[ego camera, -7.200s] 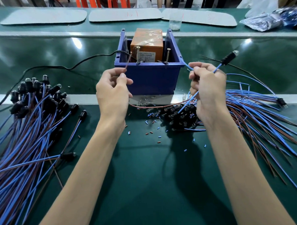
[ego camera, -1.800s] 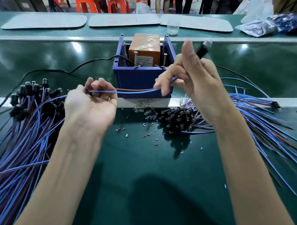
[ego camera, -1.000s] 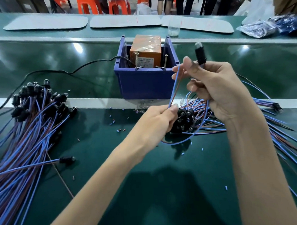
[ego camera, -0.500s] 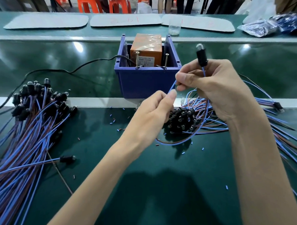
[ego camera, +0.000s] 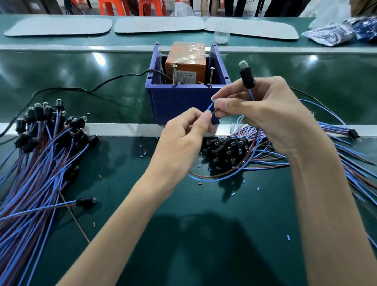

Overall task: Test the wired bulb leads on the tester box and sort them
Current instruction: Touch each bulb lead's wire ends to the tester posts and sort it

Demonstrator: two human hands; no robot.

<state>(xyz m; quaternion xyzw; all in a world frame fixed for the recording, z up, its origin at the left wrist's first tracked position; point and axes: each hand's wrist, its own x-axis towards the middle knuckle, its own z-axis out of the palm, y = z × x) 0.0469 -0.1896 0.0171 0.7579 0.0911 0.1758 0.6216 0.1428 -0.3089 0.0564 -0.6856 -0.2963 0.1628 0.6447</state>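
My right hand (ego camera: 272, 115) holds one bulb lead, its black socket and clear bulb (ego camera: 246, 75) sticking up above my knuckles. The lead's blue and brown wires loop down (ego camera: 215, 178) over the table and come back up between my hands. My left hand (ego camera: 183, 138) pinches the wire ends (ego camera: 210, 106) together with my right fingertips, just in front of the blue tester box (ego camera: 177, 102). The box holds an orange unit (ego camera: 186, 63) and two upright screws (ego camera: 175, 75). A pile of leads (ego camera: 224, 151) lies under my right hand.
A large bundle of blue and brown leads with black sockets (ego camera: 42, 136) lies at the left. A black power cable (ego camera: 90, 89) runs from the box to the left. More wires (ego camera: 352, 157) fan out at the right. Small insulation bits (ego camera: 143, 152) litter the green mat.
Both hands have drawn closer and risen slightly; my left fingers now meet my right fingertips at the wire ends, nearer the front of the box. The bulb has stayed upright.
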